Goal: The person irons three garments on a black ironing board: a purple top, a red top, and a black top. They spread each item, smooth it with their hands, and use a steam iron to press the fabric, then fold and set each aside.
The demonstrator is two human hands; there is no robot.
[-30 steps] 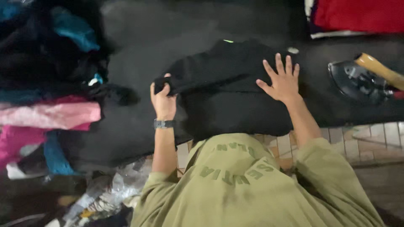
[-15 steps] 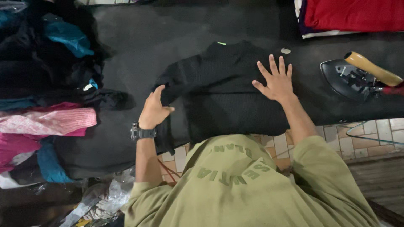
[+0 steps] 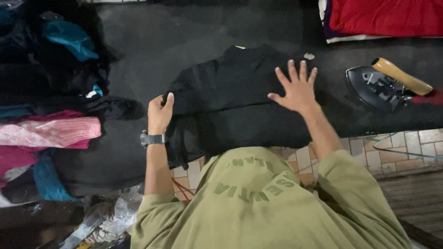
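A black garment (image 3: 230,101) lies partly folded on a dark ironing surface (image 3: 184,37), its lower edge hanging over the front. My left hand (image 3: 159,114), with a dark watch on the wrist, grips the garment's left edge. My right hand (image 3: 297,90) lies flat on the right part of the garment, fingers spread wide.
An old iron with a wooden handle (image 3: 385,83) rests on the surface at the right. Folded red cloth (image 3: 383,18) lies at the back right. A heap of pink, blue and dark clothes (image 3: 46,120) fills the left side. Tiled floor (image 3: 392,147) shows below the surface's edge.
My left hand has slid a little along the garment's left edge, still gripping the fabric. My right hand stays pressed flat on the garment.
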